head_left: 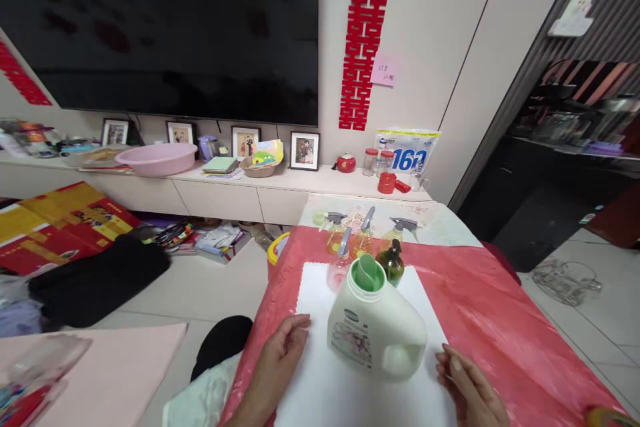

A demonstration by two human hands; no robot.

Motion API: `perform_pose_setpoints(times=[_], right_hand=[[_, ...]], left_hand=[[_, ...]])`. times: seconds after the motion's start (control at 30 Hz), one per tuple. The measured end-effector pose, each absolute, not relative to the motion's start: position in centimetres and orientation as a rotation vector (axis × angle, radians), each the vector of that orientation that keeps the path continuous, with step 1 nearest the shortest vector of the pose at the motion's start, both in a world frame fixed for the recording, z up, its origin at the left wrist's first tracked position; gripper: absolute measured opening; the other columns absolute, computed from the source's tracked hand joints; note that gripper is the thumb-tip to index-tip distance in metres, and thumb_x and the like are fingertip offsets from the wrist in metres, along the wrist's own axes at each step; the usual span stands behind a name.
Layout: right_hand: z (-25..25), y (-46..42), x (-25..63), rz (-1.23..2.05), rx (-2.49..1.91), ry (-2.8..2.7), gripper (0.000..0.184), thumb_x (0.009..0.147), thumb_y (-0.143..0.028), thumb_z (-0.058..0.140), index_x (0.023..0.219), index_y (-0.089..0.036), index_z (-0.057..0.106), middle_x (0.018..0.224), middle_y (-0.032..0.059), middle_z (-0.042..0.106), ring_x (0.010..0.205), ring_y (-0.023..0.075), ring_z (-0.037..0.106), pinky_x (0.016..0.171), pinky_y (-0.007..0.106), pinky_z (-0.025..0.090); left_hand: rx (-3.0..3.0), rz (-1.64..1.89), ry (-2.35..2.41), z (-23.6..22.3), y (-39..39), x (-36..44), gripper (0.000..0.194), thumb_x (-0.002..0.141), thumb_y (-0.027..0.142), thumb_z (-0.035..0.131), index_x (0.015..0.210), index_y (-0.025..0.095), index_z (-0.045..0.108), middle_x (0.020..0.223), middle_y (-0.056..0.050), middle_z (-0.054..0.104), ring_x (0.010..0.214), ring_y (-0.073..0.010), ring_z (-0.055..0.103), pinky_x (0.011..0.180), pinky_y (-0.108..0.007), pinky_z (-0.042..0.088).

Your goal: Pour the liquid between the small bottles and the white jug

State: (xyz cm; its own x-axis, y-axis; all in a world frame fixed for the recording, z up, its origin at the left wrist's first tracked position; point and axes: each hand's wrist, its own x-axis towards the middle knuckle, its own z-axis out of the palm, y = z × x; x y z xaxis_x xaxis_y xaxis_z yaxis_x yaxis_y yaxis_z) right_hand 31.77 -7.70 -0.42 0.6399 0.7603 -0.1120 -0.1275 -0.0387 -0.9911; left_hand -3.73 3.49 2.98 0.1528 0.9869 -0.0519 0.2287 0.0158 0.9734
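Observation:
A white detergent jug (375, 327) with a green cap (368, 273) stands on a white sheet (320, 387) laid over the red table cover (500, 327). My left hand (280, 357) rests on the sheet's left edge, fingers loosely curled and empty, a short way from the jug. My right hand (467, 387) lies at the sheet's right edge, fingers stretched and empty, just right of the jug. Behind the jug stand several small spray bottles (363, 237) and a dark pump bottle (391, 260).
A yellow-rimmed bin (277, 248) sits at the table's left side. A low cabinet (225, 190) under the big dark screen carries a pink basin (156, 158), photo frames and jars. Cartons, a black bag (95, 277) and clutter lie on the floor at left.

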Motion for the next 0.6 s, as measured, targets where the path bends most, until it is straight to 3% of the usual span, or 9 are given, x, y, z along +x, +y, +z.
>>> perform_pose_setpoints(times=[0.2,0.3,0.4,0.6], right_hand=[[5.7,-6.3,28.8,0.777,-1.343,-0.976,0.055,0.083,-0.056,0.077,0.128,-0.026,0.069,0.138,0.0083,0.058,0.127,0.0285,0.057,0.095,0.027,0.057],[7.8,-4.9,27.0,0.773,-1.330,-1.062,0.062,0.078,-0.051,0.081,0.133,-0.028,0.065,0.139,0.0071,0.057,0.128,0.0275,0.056,0.098,0.026,0.055],[7.9,-3.6,25.8,0.808,-1.368,-1.007,0.067,0.070,-0.048,0.084,0.130,-0.024,0.066,0.132,0.0080,0.061,0.119,0.0285,0.061,0.092,0.028,0.057],[6.8,-2.5,26.2,0.838,-1.414,-0.956,0.054,0.063,-0.038,0.081,0.113,-0.020,0.071,0.105,0.0056,0.069,0.089,0.0253,0.065,0.072,0.025,0.058]], left_hand=[[1.489,0.985,1.264,3.9,1.9,-1.7,0.042,0.083,0.036,0.060,0.123,0.023,0.067,0.123,-0.011,0.072,0.110,-0.0268,0.070,0.090,-0.040,0.060],[1.640,0.990,1.225,3.4,1.1,-0.6,0.050,0.084,0.025,0.055,0.134,0.028,0.060,0.138,-0.010,0.063,0.119,-0.0254,0.066,0.095,-0.041,0.060],[1.794,1.023,1.260,2.0,0.4,0.3,0.062,0.086,0.019,0.050,0.146,0.029,0.049,0.148,-0.010,0.057,0.131,-0.0272,0.059,0.102,-0.045,0.058],[2.096,1.063,1.273,0.2,-0.7,2.0,0.093,0.080,0.008,0.052,0.163,0.029,0.013,0.165,-0.011,0.035,0.149,-0.0334,0.040,0.109,-0.051,0.054]])
